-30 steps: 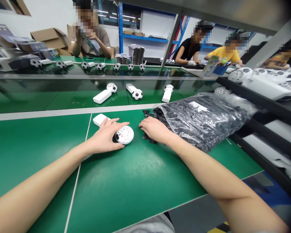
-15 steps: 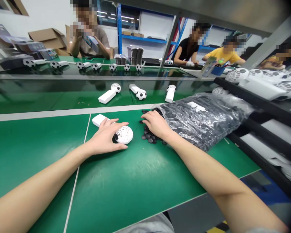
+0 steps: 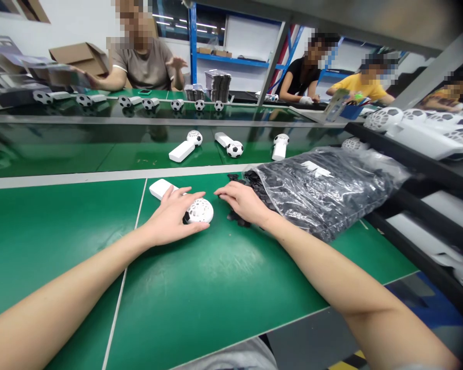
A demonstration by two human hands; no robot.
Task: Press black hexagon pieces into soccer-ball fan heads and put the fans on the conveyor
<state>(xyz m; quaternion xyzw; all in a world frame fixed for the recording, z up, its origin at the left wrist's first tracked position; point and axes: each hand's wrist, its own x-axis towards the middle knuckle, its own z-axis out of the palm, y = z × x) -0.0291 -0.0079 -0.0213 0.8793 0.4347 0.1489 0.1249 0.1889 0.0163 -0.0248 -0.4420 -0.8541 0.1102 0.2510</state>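
My left hand (image 3: 173, 218) is curled over a white handheld device with a soccer-ball head (image 3: 200, 210), thumb at the near side and fingers over the far side. The device lies on the green table, its white handle sticking out beyond my knuckles. My right hand (image 3: 243, 202) hovers over a pile of small black pieces (image 3: 242, 222), its fingertips pinched together. A dark bit shows at the fingertips, seemingly one small black piece (image 3: 216, 194). The pile spills from the mouth of a clear plastic bag (image 3: 324, 192) full of such pieces, right of my hand.
Several similar devices lie on the green conveyor (image 3: 131, 149) ahead, such as one white device (image 3: 182, 151). A dark rack (image 3: 420, 151) of white parts stands at the right. Co-workers, including a person in grey-brown (image 3: 144, 64), sit across the line.
My right hand has drawn slightly left from the pile, fingertips pinched. My left hand stays on the device. Across the line, a person has lowered and spread their arms.
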